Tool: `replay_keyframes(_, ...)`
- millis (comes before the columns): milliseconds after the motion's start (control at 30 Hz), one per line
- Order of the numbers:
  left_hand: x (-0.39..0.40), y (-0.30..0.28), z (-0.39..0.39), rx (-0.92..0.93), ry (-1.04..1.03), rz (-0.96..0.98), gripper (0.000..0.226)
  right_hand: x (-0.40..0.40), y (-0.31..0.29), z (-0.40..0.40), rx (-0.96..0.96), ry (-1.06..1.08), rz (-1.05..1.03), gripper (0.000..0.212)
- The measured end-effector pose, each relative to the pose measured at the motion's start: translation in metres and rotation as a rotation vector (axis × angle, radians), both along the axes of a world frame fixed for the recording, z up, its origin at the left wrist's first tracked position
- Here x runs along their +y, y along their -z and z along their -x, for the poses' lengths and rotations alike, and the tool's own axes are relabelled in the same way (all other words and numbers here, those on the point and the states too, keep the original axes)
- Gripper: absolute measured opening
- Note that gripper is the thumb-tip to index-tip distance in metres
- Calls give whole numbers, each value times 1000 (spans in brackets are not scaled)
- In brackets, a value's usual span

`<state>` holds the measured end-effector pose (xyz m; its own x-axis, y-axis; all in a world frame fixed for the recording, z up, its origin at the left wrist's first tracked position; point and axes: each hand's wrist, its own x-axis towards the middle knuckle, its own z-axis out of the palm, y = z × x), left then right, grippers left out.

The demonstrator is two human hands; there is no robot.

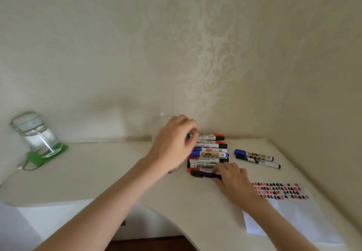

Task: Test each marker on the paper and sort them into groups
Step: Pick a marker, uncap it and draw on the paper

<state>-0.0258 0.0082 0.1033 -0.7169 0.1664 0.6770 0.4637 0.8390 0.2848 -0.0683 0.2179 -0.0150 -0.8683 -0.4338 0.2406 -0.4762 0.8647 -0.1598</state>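
Both hands [177, 143] [233, 178] touch cylindrical plastic markers [208, 153] (stacked, smooth-barrelled).

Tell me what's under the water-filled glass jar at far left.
The glass jar stands on a green mat, which sticks out toward the front. The mat's middle is covered by the jar.

The upper part of the view is filled by a wall [117, 45] covered in cream wallpaper, on which a pale damask pattern [211, 58] is seen in soft, even light. A cream tabletop [98, 176] with a curved front edge is set against the wall. Beneath that edge, a white cabinet front [58, 219] is visible.
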Motion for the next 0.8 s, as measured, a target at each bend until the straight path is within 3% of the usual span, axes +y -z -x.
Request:
replay_keyframes(100, 27, 39, -5, -239, 118, 107, 25, 18, -15, -11, -29, -59, 79, 17)
replay_keyframes(200, 41, 79, -5, -501, 129, 247, 37, 40, -31, -27, -208, -76, 315, 14)
replay_keyframes(300, 62, 100, -10, -650, 247, 147, 29, 55, -41, -40, -367, -26, 516, 13)
replay_keyframes(533, 89, 100, -12, -667, 377, -204, 18, 66, -37, -57, -724, 173, 1143, 33)
replay_keyframes(800, 105, 106, -20, -650, 406, -262, 19, 69, -40, -64, -624, 14, 1148, 31)
